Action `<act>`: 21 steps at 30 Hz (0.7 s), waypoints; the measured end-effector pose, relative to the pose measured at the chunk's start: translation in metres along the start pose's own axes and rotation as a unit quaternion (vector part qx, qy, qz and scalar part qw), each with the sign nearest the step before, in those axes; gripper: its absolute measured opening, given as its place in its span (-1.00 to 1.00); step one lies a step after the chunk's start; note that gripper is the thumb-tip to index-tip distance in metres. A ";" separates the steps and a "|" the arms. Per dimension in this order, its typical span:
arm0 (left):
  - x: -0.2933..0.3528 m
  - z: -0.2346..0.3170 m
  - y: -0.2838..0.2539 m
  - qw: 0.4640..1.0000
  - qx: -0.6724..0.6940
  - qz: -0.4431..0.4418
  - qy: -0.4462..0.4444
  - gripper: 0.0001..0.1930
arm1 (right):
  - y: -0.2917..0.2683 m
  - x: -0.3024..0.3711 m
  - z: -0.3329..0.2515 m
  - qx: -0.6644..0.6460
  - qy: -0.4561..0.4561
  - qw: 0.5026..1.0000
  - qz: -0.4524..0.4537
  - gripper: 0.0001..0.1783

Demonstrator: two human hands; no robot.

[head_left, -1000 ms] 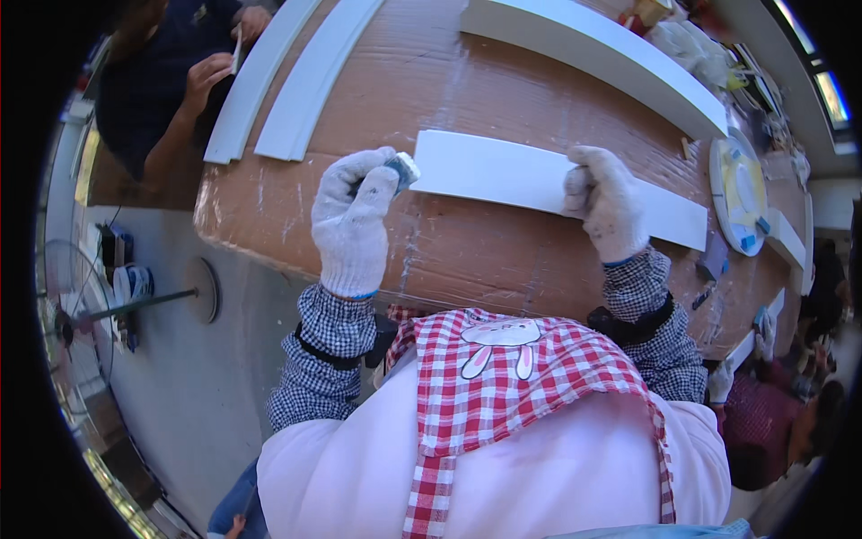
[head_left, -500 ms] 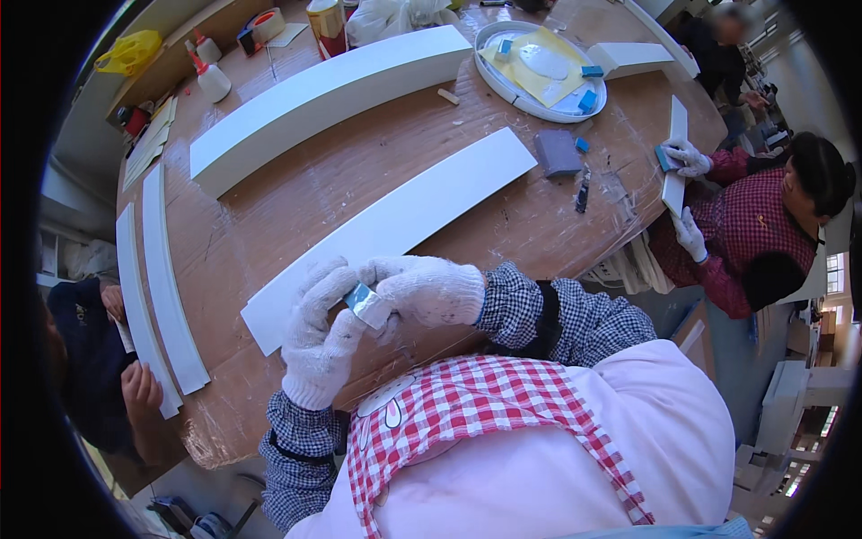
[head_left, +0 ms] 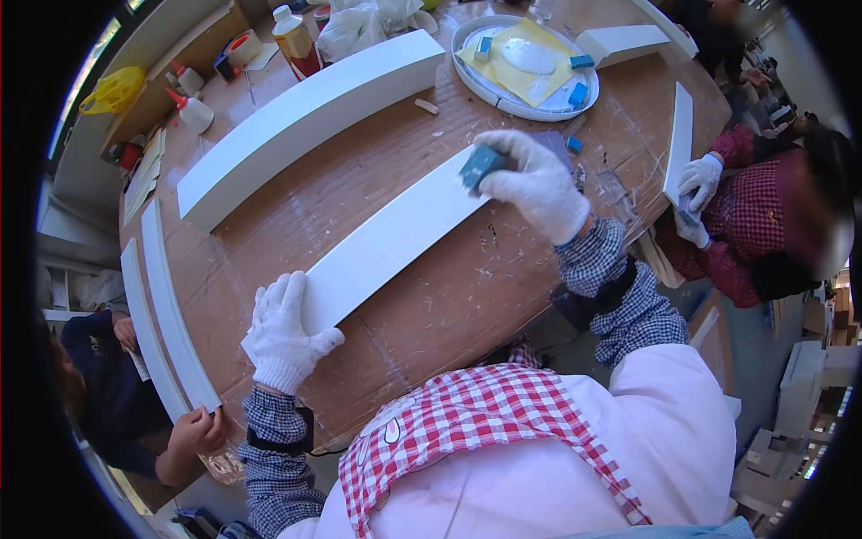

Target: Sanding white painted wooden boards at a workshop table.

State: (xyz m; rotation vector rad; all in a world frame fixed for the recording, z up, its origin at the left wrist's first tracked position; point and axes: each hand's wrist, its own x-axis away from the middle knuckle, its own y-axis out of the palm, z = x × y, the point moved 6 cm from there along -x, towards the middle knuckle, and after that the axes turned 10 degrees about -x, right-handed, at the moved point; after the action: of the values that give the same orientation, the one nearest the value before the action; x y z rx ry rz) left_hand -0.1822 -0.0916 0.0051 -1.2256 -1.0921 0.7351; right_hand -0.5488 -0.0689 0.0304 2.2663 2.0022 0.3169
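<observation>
A long flat white board (head_left: 395,238) lies slantwise on the cardboard-covered table (head_left: 449,296). My left hand (head_left: 283,332), in a white glove, presses flat on the board's near end. My right hand (head_left: 534,184), also gloved, grips a small blue-grey block (head_left: 480,166) and holds it against the board's far end.
A thick white beam (head_left: 305,121) lies beyond the board. A round tray (head_left: 530,63) holds a yellow sheet and small blue blocks. Two narrow white strips (head_left: 162,305) lie at the left, one held by a person's hand (head_left: 197,431). Another gloved person (head_left: 763,225) holds a white strip (head_left: 678,139) at right. Bottles (head_left: 296,40) stand behind.
My right hand has moved with the block from the near end of the board, beside my left hand, out to its far end. My left hand stays on the near end.
</observation>
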 end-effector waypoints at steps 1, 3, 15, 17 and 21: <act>-0.001 0.000 0.007 1.000 0.001 -0.002 0.004 -0.01 | -0.029 -0.014 -0.011 0.091 -0.032 0.994 0.057 -0.36; 0.003 -0.005 0.010 0.995 -0.010 0.088 0.035 -0.04 | -0.067 -0.041 -0.023 0.180 -0.062 0.976 0.107 -0.39; 0.002 -0.004 0.009 0.983 0.009 0.169 0.070 -0.14 | -0.076 -0.093 -0.021 0.501 -0.083 0.861 0.025 -0.44; 0.002 -0.004 0.009 0.984 0.008 0.167 0.066 -0.13 | -0.073 -0.090 -0.019 0.525 -0.101 0.845 0.012 -0.45; 0.002 -0.007 0.014 0.984 -0.001 0.168 0.060 -0.11 | -0.085 -0.094 -0.019 0.480 -0.085 0.872 0.045 -0.45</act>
State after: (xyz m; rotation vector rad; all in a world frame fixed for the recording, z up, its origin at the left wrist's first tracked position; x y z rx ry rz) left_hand -0.1736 -0.0889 -0.0074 -1.4561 -0.7939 0.9018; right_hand -0.6458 -0.1523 0.0229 2.7092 2.2272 -1.0861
